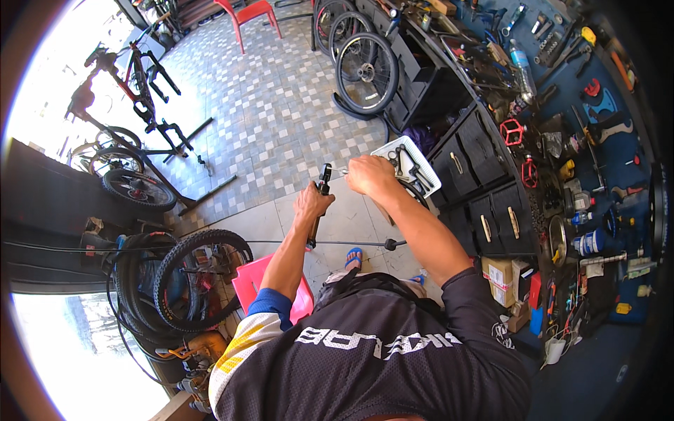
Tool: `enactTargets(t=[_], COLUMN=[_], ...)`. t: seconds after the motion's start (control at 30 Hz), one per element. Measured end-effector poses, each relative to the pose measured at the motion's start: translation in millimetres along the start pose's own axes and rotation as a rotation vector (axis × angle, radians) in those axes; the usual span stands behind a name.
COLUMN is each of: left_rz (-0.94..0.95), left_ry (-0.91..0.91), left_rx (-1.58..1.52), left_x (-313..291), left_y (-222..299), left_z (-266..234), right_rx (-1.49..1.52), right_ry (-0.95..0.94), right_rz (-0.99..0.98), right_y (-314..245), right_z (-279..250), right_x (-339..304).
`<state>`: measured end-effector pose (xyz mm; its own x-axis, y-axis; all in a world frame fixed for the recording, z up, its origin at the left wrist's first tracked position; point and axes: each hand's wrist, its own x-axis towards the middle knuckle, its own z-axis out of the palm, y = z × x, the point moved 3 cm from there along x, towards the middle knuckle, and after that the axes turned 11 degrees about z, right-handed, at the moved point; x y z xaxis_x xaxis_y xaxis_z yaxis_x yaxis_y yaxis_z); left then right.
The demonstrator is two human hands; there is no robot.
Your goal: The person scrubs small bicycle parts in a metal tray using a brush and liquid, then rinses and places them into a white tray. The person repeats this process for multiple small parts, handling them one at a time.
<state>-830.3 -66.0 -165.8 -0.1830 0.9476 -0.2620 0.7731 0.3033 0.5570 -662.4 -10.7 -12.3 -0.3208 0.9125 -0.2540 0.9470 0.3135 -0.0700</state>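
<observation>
My left hand (309, 203) is wrapped round a long, dark bicycle part (324, 179) with a rounded top end, held roughly upright. Its lower end shows below the hand; its exact kind is unclear. Just to the right, my right hand (370, 175) is closed, and a thin metallic piece (342, 171) sticks out from its fingers toward the dark part. What that piece belongs to is mostly hidden by the hand. Right beside this hand is a white basket (433, 184) with several dark and metal parts (414, 167) in it.
A pink plastic stool (303, 303) stands by my left leg, near tires (193, 270). A dark cable (281, 243) crosses below my hands. On the right are black drawers (477, 158) and a tool board (597, 77). A bike frame (137, 81) hangs on a stand at far left.
</observation>
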Motion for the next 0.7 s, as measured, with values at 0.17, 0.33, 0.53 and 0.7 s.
enactTargets(t=[0.17, 0.33, 0.53, 0.7], left_rz=[0.008, 0.002, 0.040, 0.281], left_ry=[0.012, -0.028, -0.024, 0.054], left_rx=[-0.007, -0.027, -0.130, -0.451], left_x=[-3.7, -2.6, -1.4, -14.4], left_y=[-0.3, 1.4, 2.5, 34.2], left_z=[2.3, 1.8, -3.1, -30.9], right_rx=[-0.009, 0.011, 0.177, 0.526], right_ry=[-0.030, -0.025, 0.061, 0.456], right_rz=[-0.001, 0.004, 0.101, 0.170], right_y=[-0.9, 3.7, 27.1, 119.1], right_z=[0.7, 6.9, -2.3, 32.6], right_x=[-0.5, 0.9, -9.5, -25.2])
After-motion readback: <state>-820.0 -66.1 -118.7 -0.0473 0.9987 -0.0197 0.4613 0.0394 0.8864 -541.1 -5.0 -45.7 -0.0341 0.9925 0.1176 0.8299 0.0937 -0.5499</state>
